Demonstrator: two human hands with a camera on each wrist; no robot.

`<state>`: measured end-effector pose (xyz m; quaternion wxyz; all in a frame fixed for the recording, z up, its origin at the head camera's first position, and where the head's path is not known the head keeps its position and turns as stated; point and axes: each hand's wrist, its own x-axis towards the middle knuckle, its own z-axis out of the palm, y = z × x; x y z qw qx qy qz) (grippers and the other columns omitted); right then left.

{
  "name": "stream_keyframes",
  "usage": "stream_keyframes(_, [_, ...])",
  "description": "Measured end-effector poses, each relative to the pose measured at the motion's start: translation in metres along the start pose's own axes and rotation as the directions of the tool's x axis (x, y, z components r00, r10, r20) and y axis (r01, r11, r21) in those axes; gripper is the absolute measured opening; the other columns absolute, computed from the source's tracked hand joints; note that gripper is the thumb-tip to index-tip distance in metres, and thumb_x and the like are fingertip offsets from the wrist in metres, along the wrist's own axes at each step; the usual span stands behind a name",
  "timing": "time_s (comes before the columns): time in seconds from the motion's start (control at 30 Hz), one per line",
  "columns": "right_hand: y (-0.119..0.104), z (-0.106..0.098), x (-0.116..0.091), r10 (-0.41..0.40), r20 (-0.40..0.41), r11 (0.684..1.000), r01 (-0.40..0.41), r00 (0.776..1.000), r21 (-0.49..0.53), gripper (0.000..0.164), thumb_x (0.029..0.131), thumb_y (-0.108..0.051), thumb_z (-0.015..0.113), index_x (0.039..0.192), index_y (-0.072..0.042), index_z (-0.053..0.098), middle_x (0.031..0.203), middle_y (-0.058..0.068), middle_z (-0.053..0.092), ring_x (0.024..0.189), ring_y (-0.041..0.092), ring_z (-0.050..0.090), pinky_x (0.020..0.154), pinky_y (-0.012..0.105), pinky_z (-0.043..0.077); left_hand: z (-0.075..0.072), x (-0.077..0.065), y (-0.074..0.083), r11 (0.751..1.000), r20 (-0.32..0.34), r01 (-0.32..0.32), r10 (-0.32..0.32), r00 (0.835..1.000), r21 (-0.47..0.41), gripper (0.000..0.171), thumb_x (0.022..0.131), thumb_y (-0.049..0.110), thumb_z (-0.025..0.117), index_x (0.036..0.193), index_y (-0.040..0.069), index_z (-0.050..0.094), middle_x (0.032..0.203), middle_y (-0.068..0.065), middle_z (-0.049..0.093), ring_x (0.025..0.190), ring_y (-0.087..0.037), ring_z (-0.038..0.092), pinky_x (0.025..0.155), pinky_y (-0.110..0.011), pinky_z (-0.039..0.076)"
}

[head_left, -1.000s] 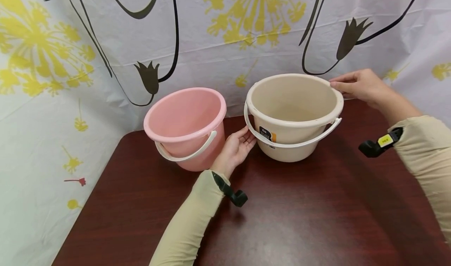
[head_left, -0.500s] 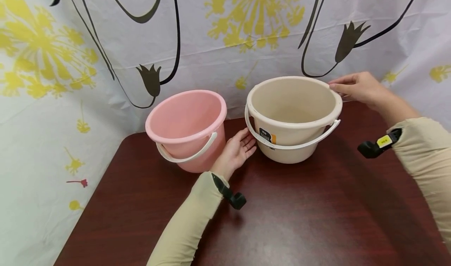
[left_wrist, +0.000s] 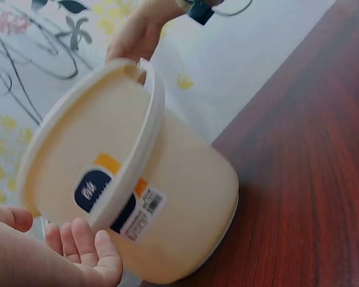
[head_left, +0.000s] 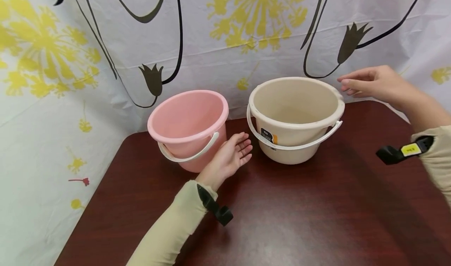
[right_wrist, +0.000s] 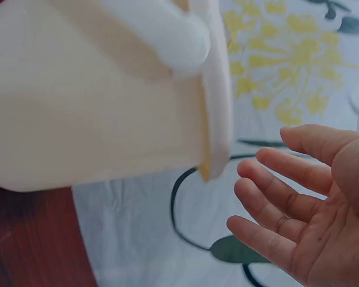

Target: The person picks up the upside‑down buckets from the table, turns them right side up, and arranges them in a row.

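Note:
A cream bucket (head_left: pixel 290 142) with a white handle and a dark-and-orange label stands upright at the back of the table. To its left is a pink bucket (head_left: pixel 186 140), its white handle hanging down in front. Between the two buckets is my left hand (head_left: pixel 227 156), palm up with relaxed fingers and holding nothing; it lies apart from the cream bucket's side. My right hand (head_left: pixel 380 85) hovers just off the cream bucket's right rim. In the right wrist view its fingers (right_wrist: pixel 275 239) are spread, with a gap to the rim.
Both buckets stand on a dark red-brown wooden table (head_left: pixel 299 219). Behind and to the left hangs a white cloth (head_left: pixel 116 15) printed with yellow flowers and dark stems, close to the buckets' backs.
My right hand has let go of the cream bucket's rim and moved right. My left hand has drawn back slightly to the left from its side. Both buckets stay in place.

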<state>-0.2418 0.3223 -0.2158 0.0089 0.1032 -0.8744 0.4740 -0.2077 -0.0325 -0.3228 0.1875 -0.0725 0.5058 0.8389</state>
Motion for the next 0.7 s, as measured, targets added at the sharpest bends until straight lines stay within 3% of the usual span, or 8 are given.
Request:
stream_keyframes(0.2, [-0.019,0.008,-0.018,-0.076,0.005,0.990,0.076,0.997,-0.121,0.021,0.090,-0.019,0.059,0.109,-0.026,0.066,0.089,-0.016,0.066,0.085,-0.004,0.058,0.068,0.010,0.044,-0.002,-0.032,0.006,0.997,0.066,-0.002,-0.003,0.998,0.074,0.022,0.094,0.024,0.046,0.106,0.006,0.051,0.091,-0.002,0.051,0.082,-0.015,0.050,0.073,-0.028,0.043])
stream_keyframes(0.4, [-0.051,0.025,-0.027,-0.163,0.026,0.955,0.164,0.986,-0.248,0.028,0.087,-0.023,0.063,0.115,-0.017,0.065,0.093,-0.016,0.066,0.086,-0.003,0.056,0.067,0.010,0.040,0.001,-0.070,0.023,0.981,0.158,-0.043,0.013,0.987,0.188,0.026,0.096,0.023,0.043,0.112,0.003,0.050,0.094,-0.003,0.051,0.084,-0.016,0.051,0.075,-0.028,0.044])
stream_keyframes(0.53, [-0.070,0.039,-0.023,-0.256,0.066,0.911,0.263,0.964,-0.318,0.026,0.087,-0.021,0.063,0.113,-0.017,0.066,0.094,-0.015,0.066,0.083,-0.001,0.058,0.065,0.011,0.041,0.005,-0.089,0.041,0.966,0.198,-0.085,0.036,0.980,0.244,0.025,0.097,0.023,0.041,0.111,0.003,0.049,0.095,-0.004,0.051,0.084,-0.016,0.051,0.077,-0.028,0.044])
stream_keyframes(0.7, [-0.095,0.056,-0.009,-0.333,0.136,0.841,0.359,0.933,-0.404,0.026,0.089,-0.024,0.061,0.113,-0.016,0.066,0.100,0.000,0.067,0.082,-0.002,0.057,0.067,0.014,0.041,0.005,-0.101,0.074,0.944,0.209,-0.184,0.128,0.969,0.275,0.023,0.097,0.021,0.040,0.108,0.002,0.048,0.094,-0.005,0.050,0.084,-0.016,0.051,0.075,-0.026,0.043])
